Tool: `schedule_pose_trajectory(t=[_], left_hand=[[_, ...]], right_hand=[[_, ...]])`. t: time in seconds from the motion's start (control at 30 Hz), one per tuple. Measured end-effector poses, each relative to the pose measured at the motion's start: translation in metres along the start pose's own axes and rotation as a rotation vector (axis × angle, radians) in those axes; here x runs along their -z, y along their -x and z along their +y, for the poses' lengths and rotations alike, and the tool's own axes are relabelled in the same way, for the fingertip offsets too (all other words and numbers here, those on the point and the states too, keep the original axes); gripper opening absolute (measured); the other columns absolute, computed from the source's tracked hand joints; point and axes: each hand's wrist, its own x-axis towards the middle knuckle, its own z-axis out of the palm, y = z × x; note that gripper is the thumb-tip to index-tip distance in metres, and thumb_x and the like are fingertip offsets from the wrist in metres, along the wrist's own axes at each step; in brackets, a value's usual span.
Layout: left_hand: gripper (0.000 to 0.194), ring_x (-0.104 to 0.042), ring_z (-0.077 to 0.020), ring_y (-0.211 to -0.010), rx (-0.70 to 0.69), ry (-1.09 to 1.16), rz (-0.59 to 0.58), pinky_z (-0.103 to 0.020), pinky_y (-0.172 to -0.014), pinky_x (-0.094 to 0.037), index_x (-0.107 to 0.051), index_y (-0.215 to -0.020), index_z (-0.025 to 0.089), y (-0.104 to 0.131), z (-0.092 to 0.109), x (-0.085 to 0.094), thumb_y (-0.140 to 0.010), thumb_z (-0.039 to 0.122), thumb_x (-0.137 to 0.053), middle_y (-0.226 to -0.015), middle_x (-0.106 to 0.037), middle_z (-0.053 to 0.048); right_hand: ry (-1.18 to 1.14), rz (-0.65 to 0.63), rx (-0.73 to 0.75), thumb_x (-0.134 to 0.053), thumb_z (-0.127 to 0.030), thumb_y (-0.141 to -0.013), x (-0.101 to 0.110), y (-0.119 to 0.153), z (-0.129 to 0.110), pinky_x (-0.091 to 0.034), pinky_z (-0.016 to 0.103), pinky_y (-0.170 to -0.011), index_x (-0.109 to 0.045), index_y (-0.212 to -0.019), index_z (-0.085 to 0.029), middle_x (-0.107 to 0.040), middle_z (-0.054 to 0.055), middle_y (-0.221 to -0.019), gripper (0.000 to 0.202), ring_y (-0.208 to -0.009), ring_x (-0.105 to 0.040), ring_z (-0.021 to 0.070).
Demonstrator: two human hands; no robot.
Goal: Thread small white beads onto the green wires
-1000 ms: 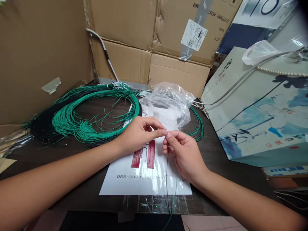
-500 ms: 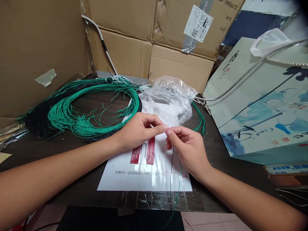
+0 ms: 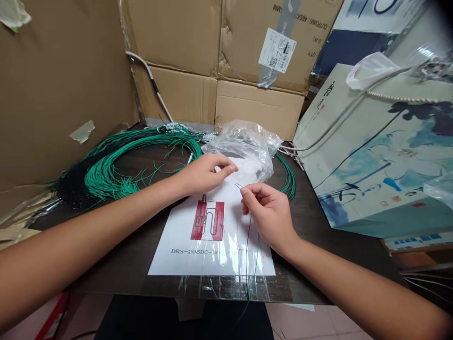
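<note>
My right hand (image 3: 271, 208) pinches a thin black wire (image 3: 248, 241) and a thin green wire (image 3: 255, 264) between thumb and forefinger. Two short wire ends (image 3: 238, 185) stick out past the fingertips, and the long tails hang below the hand over the table's front edge. My left hand (image 3: 208, 174) is up and to the left, apart from those ends. Its thumb and forefinger tips are pressed together, and whatever they may hold is too small to make out. Beneath both hands lies a printed sheet (image 3: 166, 262) with a red drawing, under clear film.
A large coil of green and black wires (image 3: 106, 174) lies at left. Behind the hands sits a crumpled clear plastic bag (image 3: 244, 141), with a smaller green wire bundle (image 3: 288, 177) beside it. Cardboard boxes (image 3: 258, 106) wall the back; a painted paper bag (image 3: 375, 156) leans at right.
My hands have come apart at the fingertips. The left hand has moved slightly up and left; two wire ends now show at my right fingertips. The view has also shifted.
</note>
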Motion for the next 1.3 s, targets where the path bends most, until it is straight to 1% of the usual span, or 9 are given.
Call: schedule_pose_trajectory(t=[0.07,0.13,0.23,0.43,0.7,0.87,1.03,1.2,1.3], left_hand=[[0.015,-0.065,-0.0235,-0.092,-0.054,-0.140,-0.107,-0.031,-0.084,-0.042,-0.078,-0.086,0.020,-0.019,-0.002,-0.001,-0.084,0.024,-0.064,-0.096,-0.076,-0.008],[0.014,-0.064,-0.0251,-0.091,-0.077,-0.212,-0.131,-0.033,-0.086,-0.041,-0.079,-0.085,0.021,-0.038,-0.006,-0.008,-0.081,0.021,-0.066,-0.096,-0.075,-0.009],[0.010,-0.063,-0.0252,-0.078,-0.044,-0.250,-0.151,-0.035,-0.081,-0.041,-0.079,-0.078,0.020,-0.061,-0.016,-0.022,-0.076,0.021,-0.069,-0.083,-0.073,-0.010],[0.011,-0.060,-0.0244,-0.070,0.021,-0.332,-0.163,-0.036,-0.077,-0.038,-0.075,-0.067,0.019,-0.076,-0.025,-0.036,-0.065,0.011,-0.067,-0.069,-0.067,-0.009],[0.013,-0.061,-0.0237,-0.069,0.018,-0.334,-0.185,-0.035,-0.073,-0.039,-0.073,-0.070,0.018,-0.071,-0.025,-0.036,-0.069,0.011,-0.063,-0.071,-0.068,-0.009],[0.013,-0.062,-0.0184,-0.072,-0.029,-0.232,-0.164,-0.031,-0.068,-0.038,-0.074,-0.075,0.018,-0.073,-0.028,-0.033,-0.073,0.010,-0.064,-0.077,-0.072,-0.006],[0.006,-0.063,-0.0159,-0.071,0.003,-0.085,-0.136,-0.029,-0.068,-0.043,-0.074,-0.076,0.014,-0.066,-0.019,-0.021,-0.071,0.011,-0.074,-0.075,-0.073,-0.005],[0.013,-0.067,-0.0138,-0.073,0.087,0.116,-0.047,-0.027,-0.070,-0.051,-0.073,-0.087,0.013,-0.027,-0.002,-0.010,-0.078,0.021,-0.075,-0.083,-0.075,-0.006],[0.022,-0.069,-0.0133,-0.079,0.187,0.391,0.028,-0.024,-0.071,-0.053,-0.072,-0.089,0.014,0.007,0.003,-0.006,-0.075,0.028,-0.082,-0.090,-0.076,-0.006]], right_hand=[[-0.003,0.006,0.011,-0.069,-0.040,-0.087,0.000,0.000,0.000,-0.044,0.024,-0.055,-0.066,-0.079,-0.017,-0.060,-0.001,-0.066,0.024,-0.057,-0.054,0.0101],[-0.003,-0.003,0.017,-0.069,-0.040,-0.086,-0.001,0.001,0.000,-0.044,0.024,-0.055,-0.066,-0.079,-0.017,-0.060,-0.001,-0.065,0.024,-0.057,-0.054,0.0103],[-0.014,-0.024,0.011,-0.070,-0.040,-0.085,-0.002,0.001,0.000,-0.044,0.025,-0.054,-0.067,-0.080,-0.017,-0.060,-0.001,-0.065,0.023,-0.056,-0.053,0.0104],[-0.041,-0.037,0.014,-0.069,-0.040,-0.084,-0.003,0.000,-0.001,-0.042,0.024,-0.053,-0.066,-0.080,-0.016,-0.058,-0.001,-0.065,0.024,-0.055,-0.051,0.0098],[-0.079,-0.028,0.001,-0.070,-0.041,-0.084,0.000,-0.003,-0.002,-0.042,0.024,-0.054,-0.066,-0.081,-0.015,-0.059,-0.001,-0.066,0.026,-0.056,-0.051,0.0096],[-0.089,-0.018,0.022,-0.070,-0.040,-0.085,0.001,-0.006,0.000,-0.042,0.022,-0.054,-0.065,-0.081,-0.014,-0.058,-0.002,-0.065,0.026,-0.056,-0.051,0.0085],[-0.108,0.007,0.039,-0.070,-0.039,-0.085,0.002,-0.009,0.002,-0.042,0.020,-0.052,-0.065,-0.081,-0.013,-0.058,-0.002,-0.066,0.026,-0.054,-0.052,0.0074],[-0.106,0.087,0.055,-0.070,-0.034,-0.086,0.006,-0.011,-0.001,-0.044,0.019,-0.051,-0.066,-0.079,-0.013,-0.058,-0.003,-0.063,0.023,-0.052,-0.052,0.0066],[-0.092,0.105,0.050,-0.070,-0.033,-0.086,0.006,-0.007,-0.005,-0.044,0.018,-0.050,-0.067,-0.078,-0.013,-0.058,-0.003,-0.059,0.021,-0.051,-0.052,0.0064]])
